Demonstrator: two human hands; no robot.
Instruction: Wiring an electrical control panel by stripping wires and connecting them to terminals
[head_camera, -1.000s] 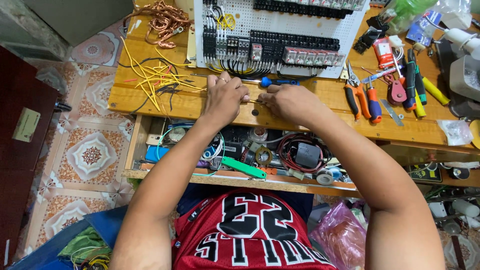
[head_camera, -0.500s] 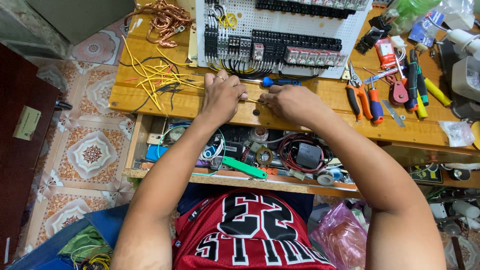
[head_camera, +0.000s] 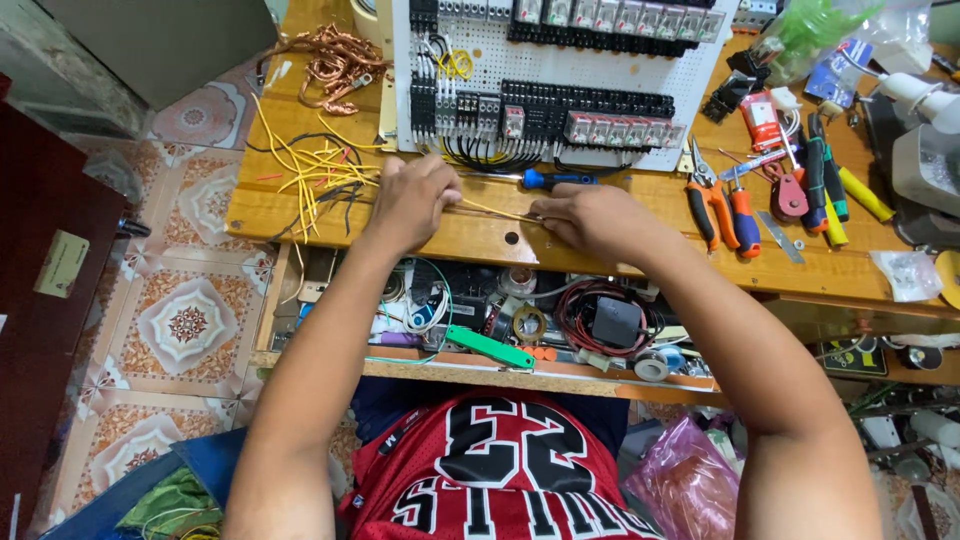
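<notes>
**My fingers pinch a yellow wire on the wooden surface**

The fingers (head_camera: 447, 193) of my left hand (head_camera: 412, 200) are closed together on one end of a thin yellow wire (head_camera: 497, 211), and the fingers (head_camera: 545, 212) of my right hand (head_camera: 598, 222) are pinched on the other end of it. The wire runs almost straight between the two hands, just above the wooden surface (head_camera: 470, 240), and both hands rest low on this surface.

Just behind my hands lies a screwdriver with a blue handle (head_camera: 545, 179), parallel to the edge of the white panel (head_camera: 560, 80). This panel stands near the back and carries rows of black terminal blocks and relays, with some black and yellow wires already coming out at its lower edge.

To the left of my left hand is a loose bunch of yellow and black wires (head_camera: 310, 170), spread over the wood. Further back on the left is a tangle of bare copper wire (head_camera: 335, 62).

To the right of my right hand, well apart, lie orange-handled pliers (head_camera: 712, 205) and several other hand tools (head_camera: 820, 185) side by side.

Under the surface, close to my body, an open shelf (head_camera: 480, 372) holds a green-handled tool (head_camera: 490, 347), rolls of tape and coils of red and black cable (head_camera: 600, 320).
</notes>
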